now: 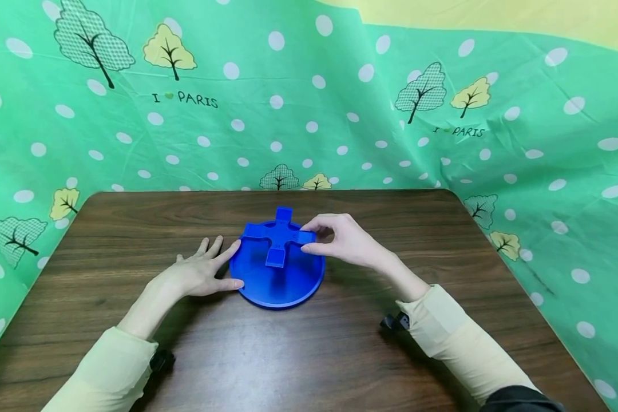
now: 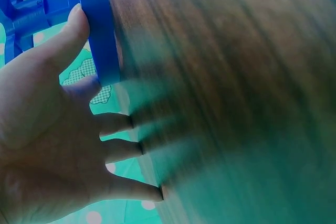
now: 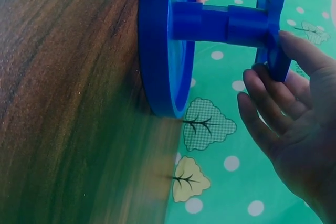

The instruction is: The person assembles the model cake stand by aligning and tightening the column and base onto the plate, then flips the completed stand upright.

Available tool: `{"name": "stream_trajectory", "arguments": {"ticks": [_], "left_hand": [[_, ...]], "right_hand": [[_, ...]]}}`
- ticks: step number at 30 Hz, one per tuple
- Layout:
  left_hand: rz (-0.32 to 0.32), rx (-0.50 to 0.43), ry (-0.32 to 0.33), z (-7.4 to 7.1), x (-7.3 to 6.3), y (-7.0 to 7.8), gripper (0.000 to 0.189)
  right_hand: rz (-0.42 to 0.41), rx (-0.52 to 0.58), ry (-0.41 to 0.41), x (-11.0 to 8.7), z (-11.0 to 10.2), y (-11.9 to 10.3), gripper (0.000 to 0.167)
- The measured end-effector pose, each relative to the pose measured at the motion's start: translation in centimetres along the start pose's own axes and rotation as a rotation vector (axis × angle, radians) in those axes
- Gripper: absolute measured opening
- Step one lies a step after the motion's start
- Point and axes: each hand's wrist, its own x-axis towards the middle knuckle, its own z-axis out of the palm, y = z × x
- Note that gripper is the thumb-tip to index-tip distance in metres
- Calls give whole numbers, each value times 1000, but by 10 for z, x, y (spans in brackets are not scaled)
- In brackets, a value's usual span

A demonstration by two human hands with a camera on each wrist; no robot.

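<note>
A blue plastic stand stands on the table. It has a round, rimmed base (image 1: pixel 254 280), an upright post (image 3: pixel 215 23) and a four-armed cross-shaped top (image 1: pixel 280 236). My left hand (image 1: pixel 193 273) lies at the base's left side with spread, straight fingers. Its thumb and index finger touch the rim, while the other fingertips rest on the table, as the left wrist view shows. With thumb and fingers my right hand (image 1: pixel 347 240) pinches the right arm of the cross (image 3: pixel 279 61). Part of that arm is hidden behind the fingers.
The dark wood-grain table (image 1: pixel 268 355) has rounded far corners. Behind it and at both sides hangs a green cloth (image 1: pixel 288 126) with white dots and printed trees. Small black devices are worn at the left cuff (image 1: pixel 162 361) and right cuff (image 1: pixel 394 322).
</note>
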Motion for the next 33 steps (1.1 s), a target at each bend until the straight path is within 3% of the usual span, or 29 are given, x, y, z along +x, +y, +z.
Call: {"name": "stream_trajectory", "arguments": {"ticks": [13,23,27,33], "left_hand": [[4,-1,13,1,-2,0,95],[48,59,82,2,-6,-9,91],[91,112,176,-2,-13,-15,83],[217,182,396,-10,-25,-18,70]], "right_hand": [[-4,-13,-12,-1,1,1,29],[-45,-111,-59,-2,-4,-3,38],[-57,-205,-95,-5,-8,-4,46],[-48,-335,-125,-14,-13,-5,63]]}}
